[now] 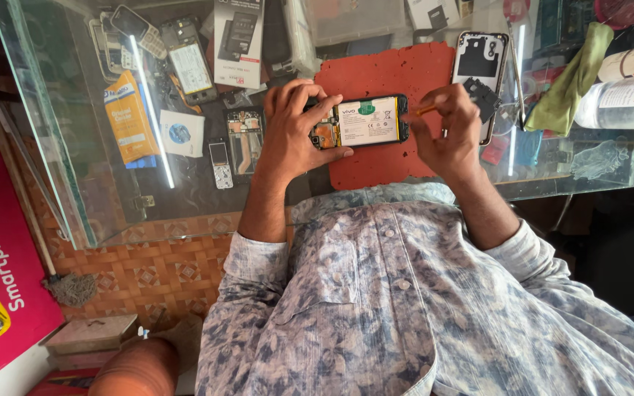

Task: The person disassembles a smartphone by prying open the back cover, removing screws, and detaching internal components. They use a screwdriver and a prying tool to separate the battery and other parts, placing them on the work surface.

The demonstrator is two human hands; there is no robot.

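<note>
- Counter (75, 147): clear glossy glass, streaked with reflections
- Mat (383, 73): matt red rubbery foam, pitted and rough
- Opened phone (365, 121): glossy battery label, dark plastic frame
- Rag (570, 81): soft green cloth

Phone repair shop: glass counter (75, 183), dismantled phones (188, 62), boxed stock (238, 40).

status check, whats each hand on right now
Left hand grips the opened phone at its left end. Right hand holds a small orange-tipped tool at the phone's right edge. Phone lies on the red mat; nothing blocking.
</note>
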